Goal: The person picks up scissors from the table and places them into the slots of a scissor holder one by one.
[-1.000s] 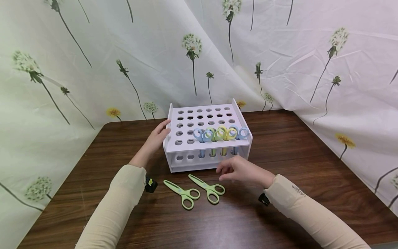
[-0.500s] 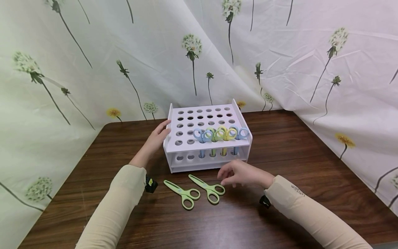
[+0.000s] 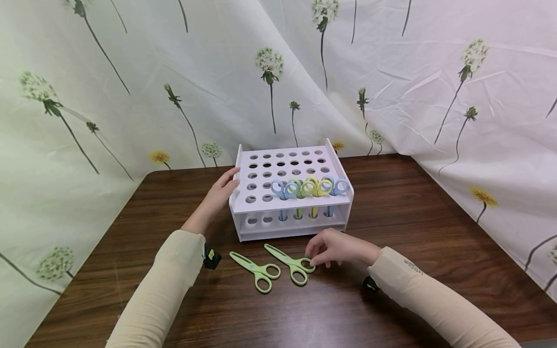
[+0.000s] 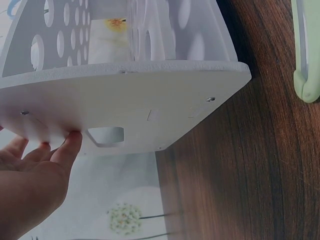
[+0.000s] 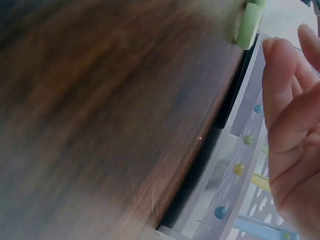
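My left hand [image 3: 217, 195] rests its fingertips on the left side panel of a white rack [image 3: 241, 207] with rows of round holes. In the left wrist view, fairly straight fingers touch that panel beside a rectangular cutout. Two green scissors lie flat in front of the rack: a left pair [image 3: 255, 269] and a right pair [image 3: 295, 264]. My right hand [image 3: 337, 247], fingers loosely bent, hovers low with thumb and fingertips right at the right pair's upper handle ring. In the right wrist view, a green handle [image 5: 248, 27] shows just beyond the fingertips, with nothing between them.
Several scissors stand blades down in the rack's front row: blue [image 3: 283, 214], green [image 3: 298, 213], yellow [image 3: 313, 211], and blue at the right end [image 3: 342, 185]. The brown wooden table [image 3: 404, 208] meets a flower-printed curtain [image 3: 209, 72] behind and at both sides.
My right hand has come down from the rack's front toward the right green scissors, its fingertips now at the handle ring. The left hand, rack and scissors stay where they were.
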`<state>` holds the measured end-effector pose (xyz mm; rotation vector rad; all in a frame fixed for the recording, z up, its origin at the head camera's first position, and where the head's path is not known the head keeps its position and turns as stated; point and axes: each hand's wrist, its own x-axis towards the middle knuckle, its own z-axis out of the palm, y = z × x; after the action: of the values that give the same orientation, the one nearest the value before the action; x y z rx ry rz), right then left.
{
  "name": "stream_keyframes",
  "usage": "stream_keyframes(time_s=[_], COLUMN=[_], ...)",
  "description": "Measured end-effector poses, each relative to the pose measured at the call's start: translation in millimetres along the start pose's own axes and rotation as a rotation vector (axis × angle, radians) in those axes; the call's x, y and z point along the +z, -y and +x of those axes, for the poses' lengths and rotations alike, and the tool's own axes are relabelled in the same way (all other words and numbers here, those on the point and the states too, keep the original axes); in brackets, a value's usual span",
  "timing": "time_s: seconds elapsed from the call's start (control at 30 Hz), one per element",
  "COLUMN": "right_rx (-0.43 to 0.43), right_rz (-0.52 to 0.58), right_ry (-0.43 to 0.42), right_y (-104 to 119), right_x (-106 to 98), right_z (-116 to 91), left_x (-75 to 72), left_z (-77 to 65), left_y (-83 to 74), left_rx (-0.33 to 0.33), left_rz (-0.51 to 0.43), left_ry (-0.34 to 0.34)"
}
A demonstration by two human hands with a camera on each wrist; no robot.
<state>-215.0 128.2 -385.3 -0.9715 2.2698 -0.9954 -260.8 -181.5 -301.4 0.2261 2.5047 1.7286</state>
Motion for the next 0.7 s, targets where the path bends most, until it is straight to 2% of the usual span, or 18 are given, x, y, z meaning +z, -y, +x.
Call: stream_keyframes(time_s=[0.13,0.4,0.7], right_rx=[0.006,0.015,0.055], right_rz=[-0.010,-0.023,-0.007], right_ry=[0.014,0.033,0.068], right_y=[1,-3,-4], right_x=[1,2,2], right_z=[1,3,7], left_x=[-0.9,-5.7,-4.9], left_z=[2.0,20.3,20.7], left_y=[2.4,28.6,30.2], left_rx=[0.002,0.010,0.017], left_rz=[-0.003,0.013,0.019], left_ry=[0.007,-0.005,-0.017])
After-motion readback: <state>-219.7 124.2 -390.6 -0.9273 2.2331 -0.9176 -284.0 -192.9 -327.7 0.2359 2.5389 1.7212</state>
